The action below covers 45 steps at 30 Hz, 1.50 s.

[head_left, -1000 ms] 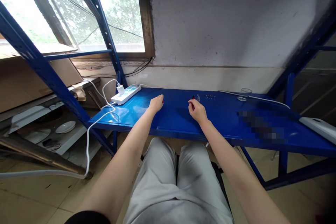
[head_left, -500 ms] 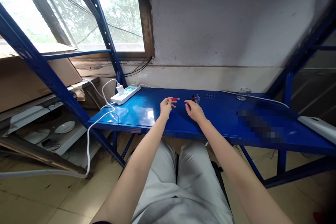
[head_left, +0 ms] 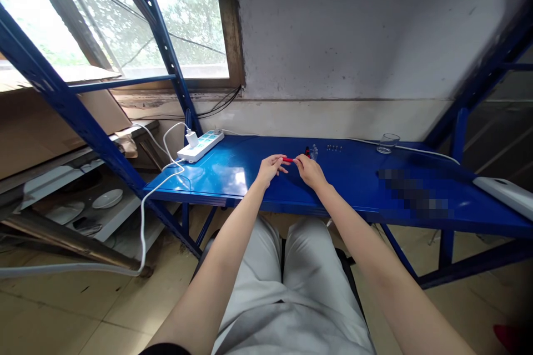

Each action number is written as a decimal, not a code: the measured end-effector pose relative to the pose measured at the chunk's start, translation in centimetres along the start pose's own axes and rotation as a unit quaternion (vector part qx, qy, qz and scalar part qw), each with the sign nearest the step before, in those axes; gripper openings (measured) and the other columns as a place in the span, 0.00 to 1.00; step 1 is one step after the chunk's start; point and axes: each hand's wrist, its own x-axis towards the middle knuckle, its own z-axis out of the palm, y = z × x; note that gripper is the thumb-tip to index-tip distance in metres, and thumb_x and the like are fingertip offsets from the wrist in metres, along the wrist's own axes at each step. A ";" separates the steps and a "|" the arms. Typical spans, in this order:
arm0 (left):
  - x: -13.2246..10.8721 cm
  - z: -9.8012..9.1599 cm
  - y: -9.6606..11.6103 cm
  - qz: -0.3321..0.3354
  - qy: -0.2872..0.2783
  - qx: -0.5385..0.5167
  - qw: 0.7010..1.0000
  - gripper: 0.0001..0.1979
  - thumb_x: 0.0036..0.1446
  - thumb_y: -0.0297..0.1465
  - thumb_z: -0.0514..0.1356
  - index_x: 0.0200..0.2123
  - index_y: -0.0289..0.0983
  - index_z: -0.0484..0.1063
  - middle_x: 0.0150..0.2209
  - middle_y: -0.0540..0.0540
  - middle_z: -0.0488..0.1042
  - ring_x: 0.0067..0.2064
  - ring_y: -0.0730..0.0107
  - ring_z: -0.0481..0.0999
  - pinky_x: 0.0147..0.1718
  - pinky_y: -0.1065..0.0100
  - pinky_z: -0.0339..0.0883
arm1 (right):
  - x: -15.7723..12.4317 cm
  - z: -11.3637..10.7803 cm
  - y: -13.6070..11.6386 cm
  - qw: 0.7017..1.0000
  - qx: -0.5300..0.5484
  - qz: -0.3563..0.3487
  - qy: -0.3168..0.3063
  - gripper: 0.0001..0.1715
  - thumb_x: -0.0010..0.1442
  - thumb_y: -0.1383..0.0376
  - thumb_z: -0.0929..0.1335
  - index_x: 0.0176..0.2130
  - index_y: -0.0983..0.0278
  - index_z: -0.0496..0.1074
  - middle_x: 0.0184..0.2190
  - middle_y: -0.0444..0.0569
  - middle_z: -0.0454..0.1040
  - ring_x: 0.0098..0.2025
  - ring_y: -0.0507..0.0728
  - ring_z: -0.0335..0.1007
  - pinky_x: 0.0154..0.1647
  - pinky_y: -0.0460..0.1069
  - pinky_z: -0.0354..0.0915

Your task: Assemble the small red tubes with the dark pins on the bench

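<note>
The left grip (head_left: 267, 169) holds a red stick (head_left: 288, 160), one end behind the right grip (head_left: 311, 171), whose closure is unclear.

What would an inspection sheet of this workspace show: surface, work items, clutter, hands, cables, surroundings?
Surface: glossy blue table, light reflecting at left.
Work items: thin red piece; small clear pieces beyond the right hand.
Clutter: glass, blurred dark object at right.
Hands: left hand holds the red piece; right hand at its other end, grip unclear.
Cables: white cable runs from power strip over the left edge.
Surroundings: window, grey wall.
</note>
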 end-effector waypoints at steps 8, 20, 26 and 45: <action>-0.2 0.0 0.3 0.010 0.037 0.001 0.999 0.13 0.57 0.34 0.54 0.41 0.31 0.69 0.35 0.38 0.77 0.24 0.74 0.75 0.18 0.76 0.54 | -0.1 0.2 0.1 0.999 0.042 0.024 0.005 0.16 0.63 0.56 0.56 0.40 0.63 0.63 0.32 0.51 0.72 0.27 0.55 0.66 0.24 0.46 0.55; 0.0 -0.2 -0.1 0.015 0.089 0.013 0.996 0.13 0.58 0.35 0.53 0.40 0.32 0.68 0.34 0.41 0.76 0.22 0.76 0.74 0.17 0.77 0.53 | -0.2 0.2 0.1 1.000 0.013 -0.027 0.005 0.17 0.63 0.57 0.56 0.42 0.62 0.67 0.37 0.52 0.72 0.31 0.56 0.68 0.27 0.48 0.60; 0.0 -0.4 0.0 0.005 0.153 0.019 0.988 0.14 0.58 0.37 0.53 0.40 0.33 0.68 0.34 0.42 0.76 0.20 0.79 0.71 0.16 0.77 0.52 | -0.1 -0.3 -0.2 0.998 0.012 -0.039 0.046 0.19 0.64 0.57 0.54 0.41 0.64 0.67 0.34 0.54 0.70 0.30 0.55 0.66 0.29 0.49 0.60; -0.1 0.1 0.0 -0.012 -0.033 -0.026 0.999 0.17 0.47 0.41 0.63 0.33 0.33 0.68 0.22 0.52 0.67 0.19 0.81 0.66 0.17 0.76 0.54 | -0.3 0.4 0.1 0.994 0.072 -0.074 -0.034 0.16 0.63 0.57 0.57 0.38 0.63 0.67 0.31 0.50 0.67 0.29 0.53 0.64 0.28 0.47 0.59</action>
